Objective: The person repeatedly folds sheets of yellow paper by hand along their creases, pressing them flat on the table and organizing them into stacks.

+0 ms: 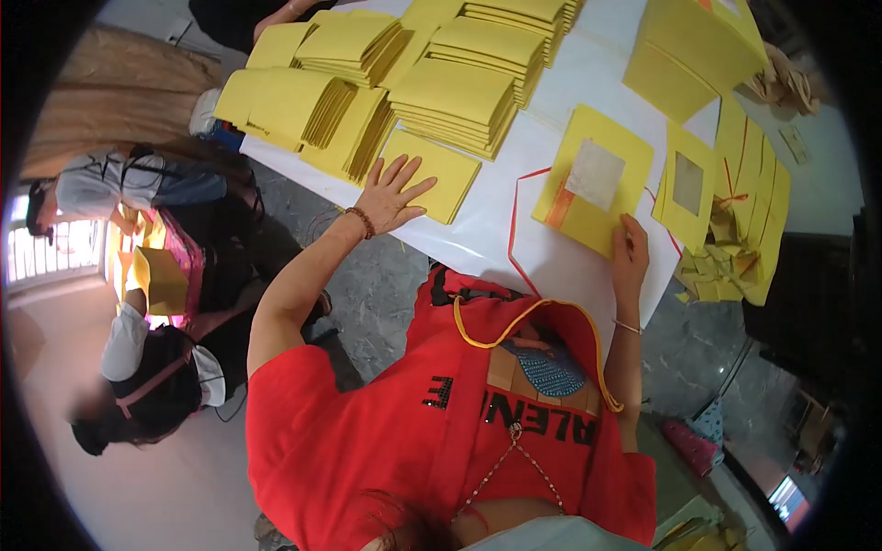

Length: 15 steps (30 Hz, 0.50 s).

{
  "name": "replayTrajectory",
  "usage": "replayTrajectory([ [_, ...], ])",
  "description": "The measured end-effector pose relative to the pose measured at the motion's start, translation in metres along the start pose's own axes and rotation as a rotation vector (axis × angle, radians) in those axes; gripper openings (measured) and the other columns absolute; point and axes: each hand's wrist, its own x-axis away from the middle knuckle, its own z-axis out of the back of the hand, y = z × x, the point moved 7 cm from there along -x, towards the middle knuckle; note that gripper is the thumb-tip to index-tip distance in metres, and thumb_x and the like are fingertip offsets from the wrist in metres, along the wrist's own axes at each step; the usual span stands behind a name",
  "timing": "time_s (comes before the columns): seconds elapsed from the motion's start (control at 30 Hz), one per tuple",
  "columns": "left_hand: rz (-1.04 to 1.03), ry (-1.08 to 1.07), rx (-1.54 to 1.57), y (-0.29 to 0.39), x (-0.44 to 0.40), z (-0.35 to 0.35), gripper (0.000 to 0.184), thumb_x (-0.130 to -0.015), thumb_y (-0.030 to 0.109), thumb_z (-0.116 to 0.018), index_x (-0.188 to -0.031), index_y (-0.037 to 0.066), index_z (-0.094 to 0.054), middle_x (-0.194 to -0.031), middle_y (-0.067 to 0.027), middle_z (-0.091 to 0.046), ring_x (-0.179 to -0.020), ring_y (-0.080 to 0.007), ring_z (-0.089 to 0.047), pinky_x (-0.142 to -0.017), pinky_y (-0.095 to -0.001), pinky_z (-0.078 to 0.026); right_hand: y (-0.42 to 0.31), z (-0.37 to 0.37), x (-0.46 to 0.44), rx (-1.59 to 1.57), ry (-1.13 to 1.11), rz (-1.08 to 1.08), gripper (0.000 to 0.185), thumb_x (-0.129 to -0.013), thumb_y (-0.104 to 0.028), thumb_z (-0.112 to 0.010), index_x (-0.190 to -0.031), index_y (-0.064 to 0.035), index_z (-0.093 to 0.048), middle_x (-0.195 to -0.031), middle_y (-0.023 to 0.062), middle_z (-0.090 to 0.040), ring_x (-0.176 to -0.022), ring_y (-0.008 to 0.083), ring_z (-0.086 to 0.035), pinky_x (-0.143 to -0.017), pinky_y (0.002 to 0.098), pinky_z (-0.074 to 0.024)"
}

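Note:
My left hand (393, 196) lies flat with fingers spread on a yellow folded paper piece (447, 188) at the table's near edge. My right hand (629, 253) has its fingers bent together at the lower right corner of a yellow paper piece with a silver panel (595, 174) and an orange strip; the thumb is hard to make out. A red string (513, 230) runs from beside this piece down the table edge. To its right lies another yellow piece with a grey panel (688, 182).
Several stacks of folded yellow paper (455, 96) cover the white table (574, 87) at the back left. A large yellow paper block (684, 60) stands at the back right, near red-tied yellow bundles (749, 193). Two people (152, 367) are at the left, one holding yellow paper.

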Motion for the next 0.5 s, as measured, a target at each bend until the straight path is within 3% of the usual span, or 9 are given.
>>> replayTrajectory([
  [0.2, -0.043, 0.047, -0.011, 0.003, -0.005, 0.010, 0.056, -0.082, 0.050, -0.051, -0.133, 0.028, -0.041, -0.138, -0.0115, -0.036, -0.127, -0.0319, -0.031, -0.100, -0.0544, -0.023, -0.013, 0.007, 0.004, 0.112, 0.124, 0.129, 0.029, -0.085, -0.011, -0.058, -0.114, -0.0072, -0.058, -0.120, 0.0107, -0.052, -0.115, 0.0245, -0.046, -0.093, 0.0318, -0.0403],
  [0.3, -0.121, 0.020, -0.060, 0.008, -0.012, 0.028, 0.054, -0.083, 0.051, -0.050, -0.130, 0.025, -0.045, -0.133, -0.0118, -0.040, -0.121, -0.0315, -0.037, -0.096, -0.0515, -0.027, -0.024, 0.007, 0.002, 0.238, 0.116, 0.253, 0.030, -0.081, -0.010, -0.060, -0.111, -0.0069, -0.059, -0.120, 0.0117, -0.052, -0.118, 0.0296, -0.043, -0.101, 0.0371, -0.0322],
  [0.5, -0.105, 0.030, -0.060, 0.020, -0.025, 0.049, 0.046, -0.086, 0.046, -0.049, -0.123, 0.019, -0.050, -0.131, -0.0118, -0.043, -0.115, -0.0279, -0.043, -0.092, -0.0440, -0.034, -0.034, 0.009, -0.005, 0.314, 0.050, 0.366, 0.026, -0.079, -0.009, -0.061, -0.105, -0.0048, -0.061, -0.114, 0.0138, -0.057, -0.116, 0.0325, -0.046, -0.096, 0.0391, -0.0381],
])
